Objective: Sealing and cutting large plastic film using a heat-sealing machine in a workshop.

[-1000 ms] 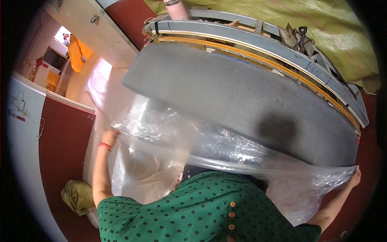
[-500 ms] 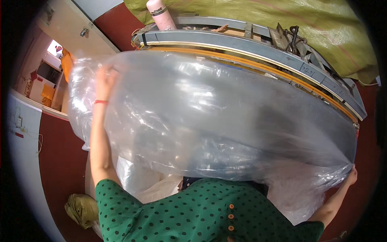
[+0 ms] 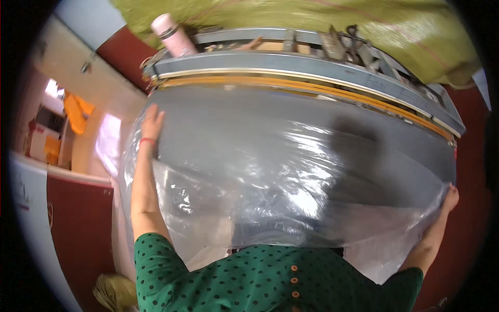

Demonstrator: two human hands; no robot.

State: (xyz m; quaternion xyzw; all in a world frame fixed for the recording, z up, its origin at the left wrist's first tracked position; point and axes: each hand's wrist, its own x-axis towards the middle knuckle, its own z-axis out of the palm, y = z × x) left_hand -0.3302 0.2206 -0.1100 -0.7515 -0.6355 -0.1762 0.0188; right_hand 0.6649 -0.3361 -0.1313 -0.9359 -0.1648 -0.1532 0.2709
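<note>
Clear plastic sheet [image 3: 270, 177] spread flat over grey table [image 3: 291, 112].

L hand [image 3: 152, 125] at far-left edge of sheet, fingers flat & open, pressing it down. R hand [image 3: 450, 200] at near-right corner, fingers closed on the sheet edge. Pink bottle [image 3: 172, 35] stands behind table, w/ yellow-green cloth [image 3: 312, 13] beyond.

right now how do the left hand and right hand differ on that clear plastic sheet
The left hand lies far up the clear plastic sheet, near the yellow strip; the right hand sits lower, at the sheet's right edge. The left wrist has a red band; the right shows none. Both touch the sheet over the grey table.
</note>
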